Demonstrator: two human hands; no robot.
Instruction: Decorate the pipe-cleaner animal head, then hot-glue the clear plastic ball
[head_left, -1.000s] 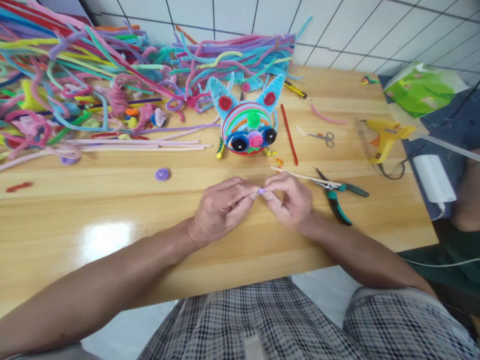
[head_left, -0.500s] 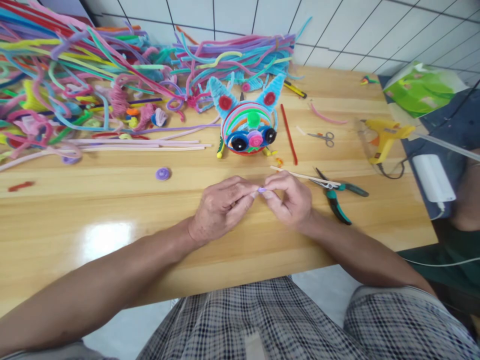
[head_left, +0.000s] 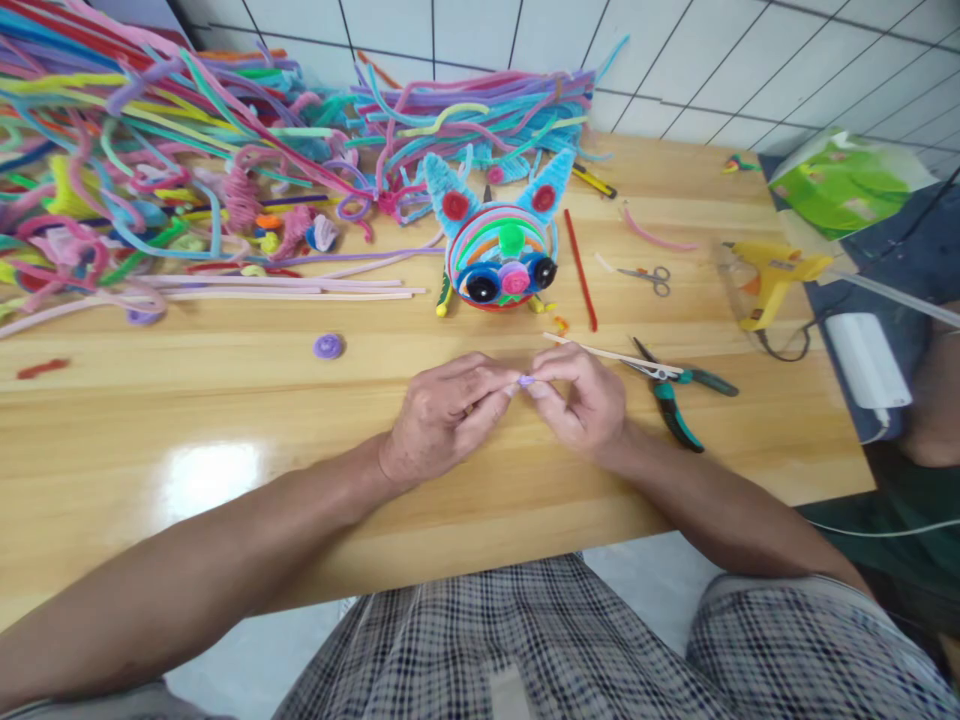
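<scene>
Between the fingertips of both hands is a small purple piece of pipe cleaner (head_left: 526,381), mostly hidden by the fingers. My left hand (head_left: 457,412) pinches it from the left and my right hand (head_left: 579,398) from the right, just above the table. Beyond them stands a striped pipe-cleaner animal (head_left: 501,250) with blue ears, red ear centres, black eyes and a pink nose. A purple pipe-cleaner coil (head_left: 328,346) lies to the left of my hands. Close to my right hand, a pale pipe cleaner (head_left: 611,354) rests across green-handled pliers (head_left: 670,398).
Heaped pipe cleaners (head_left: 150,180) cover the back left of the table. Small scissors (head_left: 649,277), a red pipe cleaner (head_left: 580,270) and a yellow utility knife (head_left: 594,182) lie right of the animal. A yellow glue gun (head_left: 772,270) with a cord is near the right edge, beside a white box (head_left: 868,360).
The view has shifted very slightly. Both hands keep their pinch on the purple piece in nearly the same place; nothing else has visibly moved.
</scene>
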